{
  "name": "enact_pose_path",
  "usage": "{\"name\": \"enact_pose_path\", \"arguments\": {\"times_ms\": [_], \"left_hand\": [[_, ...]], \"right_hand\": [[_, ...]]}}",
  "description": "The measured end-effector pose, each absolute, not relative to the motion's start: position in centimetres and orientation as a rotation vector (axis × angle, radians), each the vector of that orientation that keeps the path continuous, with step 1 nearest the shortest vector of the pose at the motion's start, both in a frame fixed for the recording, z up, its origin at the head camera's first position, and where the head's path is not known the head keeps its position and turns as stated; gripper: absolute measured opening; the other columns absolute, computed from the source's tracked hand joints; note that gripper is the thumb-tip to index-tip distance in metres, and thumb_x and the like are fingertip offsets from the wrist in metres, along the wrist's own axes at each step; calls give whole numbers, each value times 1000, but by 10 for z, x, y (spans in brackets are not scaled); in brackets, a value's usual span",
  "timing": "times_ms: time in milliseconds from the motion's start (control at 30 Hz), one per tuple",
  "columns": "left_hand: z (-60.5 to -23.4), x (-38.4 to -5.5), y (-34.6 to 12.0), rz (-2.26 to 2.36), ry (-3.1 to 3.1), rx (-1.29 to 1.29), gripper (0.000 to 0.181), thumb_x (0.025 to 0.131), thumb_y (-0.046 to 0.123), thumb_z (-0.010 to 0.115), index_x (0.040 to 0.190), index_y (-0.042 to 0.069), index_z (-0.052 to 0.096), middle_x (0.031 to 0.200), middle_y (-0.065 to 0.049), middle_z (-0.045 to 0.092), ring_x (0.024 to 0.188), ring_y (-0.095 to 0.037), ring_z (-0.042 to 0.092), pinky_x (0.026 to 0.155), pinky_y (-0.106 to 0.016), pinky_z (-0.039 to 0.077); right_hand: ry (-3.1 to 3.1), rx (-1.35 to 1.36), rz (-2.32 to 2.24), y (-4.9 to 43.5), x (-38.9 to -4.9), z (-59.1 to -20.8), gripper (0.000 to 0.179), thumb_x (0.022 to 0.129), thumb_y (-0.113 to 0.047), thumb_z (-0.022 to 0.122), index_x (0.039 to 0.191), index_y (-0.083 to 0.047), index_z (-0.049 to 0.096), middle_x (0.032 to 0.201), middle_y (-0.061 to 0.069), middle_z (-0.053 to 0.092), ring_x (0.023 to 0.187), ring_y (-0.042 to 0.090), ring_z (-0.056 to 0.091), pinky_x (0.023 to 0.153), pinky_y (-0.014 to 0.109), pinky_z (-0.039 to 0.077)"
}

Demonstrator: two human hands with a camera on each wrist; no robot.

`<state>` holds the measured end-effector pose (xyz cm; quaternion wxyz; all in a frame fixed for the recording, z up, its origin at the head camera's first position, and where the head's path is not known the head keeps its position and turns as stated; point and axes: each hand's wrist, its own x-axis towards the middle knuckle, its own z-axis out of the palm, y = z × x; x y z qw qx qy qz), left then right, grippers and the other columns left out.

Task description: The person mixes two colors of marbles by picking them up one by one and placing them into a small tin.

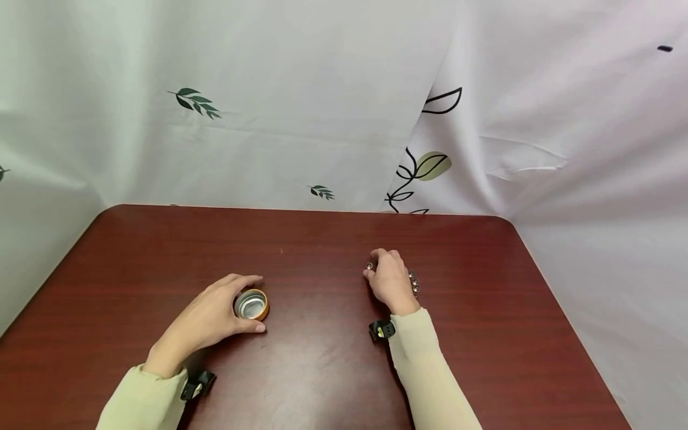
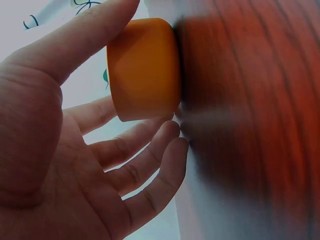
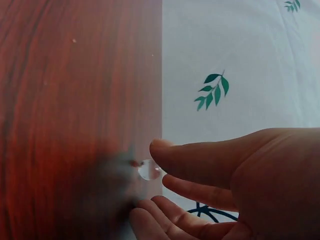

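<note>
A small round orange tin (image 1: 260,315), open at the top with a silvery inside, stands on the table at the left. My left hand (image 1: 212,313) holds it from the left, thumb on the near side and fingers curved round the far side. In the left wrist view the thumb lies along the orange wall (image 2: 145,70). Farther right, my right hand (image 1: 389,278) reaches down to the tabletop and pinches a clear glass marble (image 3: 149,170) at the tips of thumb and forefinger. Several more marbles (image 1: 414,284) lie just right of that hand, partly hidden by it.
The reddish-brown wooden table (image 1: 322,370) has rounded far corners. White cloth (image 1: 279,143) with leaf prints hangs behind it and at both sides. Black wrist cameras (image 1: 197,386) are strapped at both sleeves.
</note>
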<state>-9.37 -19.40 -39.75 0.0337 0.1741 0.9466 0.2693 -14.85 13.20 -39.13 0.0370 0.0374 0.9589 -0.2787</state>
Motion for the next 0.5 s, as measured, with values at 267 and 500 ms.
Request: {"name": "enact_pose_path", "arguments": {"times_ms": [267,500], "left_hand": [[-395,-96,-194,837,2888,544,80,64,44,94,131,13,63,122,-3,62,104,-21,62,87,-46,50],[-396,-96,-196,863,2871,558,65,66,39,94,120,16,65,112,3,63,97,-14,61,83,-41,51]], "right_hand": [[2955,160,-826,132,-152,-395,37,94,-16,73,128,-3,65,127,19,57,113,36,59,96,47,49],[2983,159,-833,131,-152,-399,29,95,-16,71,121,-4,68,122,17,59,106,37,61,91,48,50]]}}
